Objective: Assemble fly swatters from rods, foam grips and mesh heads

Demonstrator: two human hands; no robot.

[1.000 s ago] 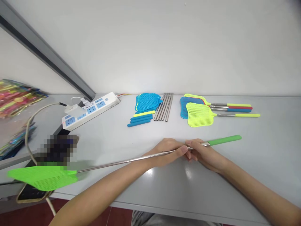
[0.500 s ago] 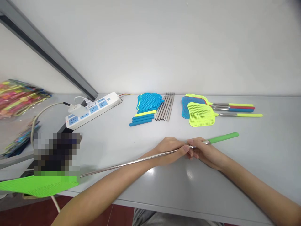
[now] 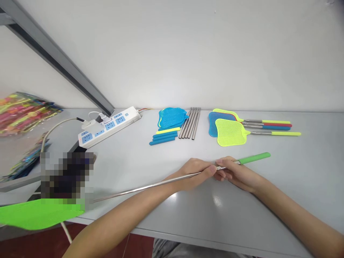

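A green fly swatter with its metal rod drawn out long crosses in front of me, its head at the lower left and its green grip at the right. My left hand is closed on the rod, thumb along it. Close beside it, my right hand grips the rod just below the green handle. Beyond my hands lie several swatters, among them a yellow fly swatter in front. Further left are blue swatter heads, several metal rods and loose handle sleeves, mostly blue with one yellow.
A white power strip with plugs and a cable stands at the left. Behind it a grey metal post slants down to the grey table. Packaged colourful goods lie at the far left, near a blurred-out dark object.
The green swatter head has turned and shifted slightly at the lower left. Both hands keep their hold in nearly the same place. The whole view has shifted slightly.
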